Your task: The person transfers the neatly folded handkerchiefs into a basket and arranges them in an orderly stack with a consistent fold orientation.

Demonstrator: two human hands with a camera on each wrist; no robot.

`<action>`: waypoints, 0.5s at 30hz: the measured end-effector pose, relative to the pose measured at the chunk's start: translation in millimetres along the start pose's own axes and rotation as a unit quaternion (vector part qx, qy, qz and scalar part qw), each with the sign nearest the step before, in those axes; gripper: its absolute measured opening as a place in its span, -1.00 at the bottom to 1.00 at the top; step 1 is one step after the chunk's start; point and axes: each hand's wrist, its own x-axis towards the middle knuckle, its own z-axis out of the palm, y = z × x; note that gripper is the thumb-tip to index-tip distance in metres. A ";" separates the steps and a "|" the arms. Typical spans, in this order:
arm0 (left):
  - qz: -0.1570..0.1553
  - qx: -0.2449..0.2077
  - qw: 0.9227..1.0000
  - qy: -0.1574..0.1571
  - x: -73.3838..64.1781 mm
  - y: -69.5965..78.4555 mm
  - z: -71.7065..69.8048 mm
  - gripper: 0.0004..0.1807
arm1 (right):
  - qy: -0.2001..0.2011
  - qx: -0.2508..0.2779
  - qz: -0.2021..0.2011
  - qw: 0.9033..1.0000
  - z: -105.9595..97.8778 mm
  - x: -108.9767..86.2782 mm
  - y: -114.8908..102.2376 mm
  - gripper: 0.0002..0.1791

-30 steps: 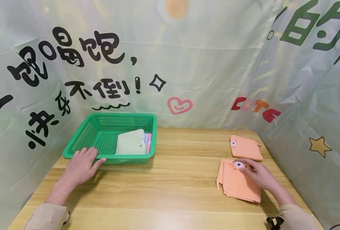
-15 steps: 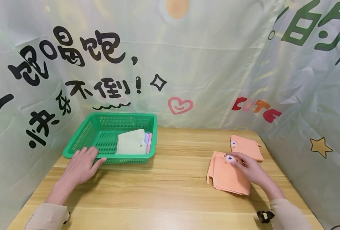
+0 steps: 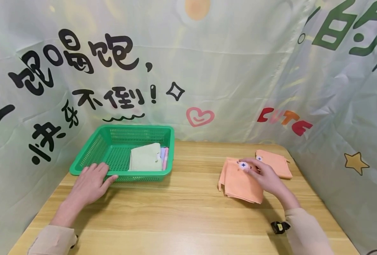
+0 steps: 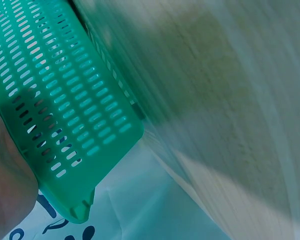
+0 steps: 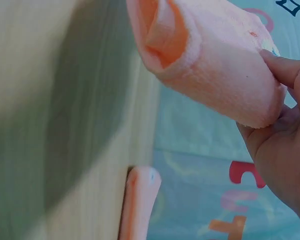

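In the head view my right hand (image 3: 267, 177) pinches a folded orange towel (image 3: 242, 184) by its far right corner, near a small printed face. The right wrist view shows that towel (image 5: 215, 65) raised off the table, its folded layers gaping at one end, with the thumb pressed on its side. A second folded orange towel (image 3: 275, 164) lies on the table behind the hand. On the left, my left hand (image 3: 89, 182) rests over the near rim of a green plastic basket (image 3: 167, 173); how its fingertips lie inside is partly hidden. Perforated basket side (image 4: 75, 95) fills much of the left wrist view.
Inside the basket, at its right end, are a folded pale green towel (image 3: 145, 158) and a narrow purple-and-pink folded cloth (image 3: 164, 158). The wooden table (image 3: 182, 219) meets a printed fabric backdrop (image 3: 233, 78) at the back and sides.
My right hand has carried the orange towel leftward and away from me, off its spot near the table's right side. The left hand and the basket have stayed put.
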 end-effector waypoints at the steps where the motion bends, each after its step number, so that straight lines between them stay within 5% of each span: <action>1: 0.000 0.000 1.000 0.001 -0.4 0.0 0.2 -0.60 | -0.002 -0.001 0.002 1.000 0.8 2.7 -1.7 -0.62; 15: -0.002 0.001 1.000 0.001 -0.1 -1.0 1.4 -0.60 | -0.017 0.031 -0.008 0.999 11.7 34.2 -29.4 -0.61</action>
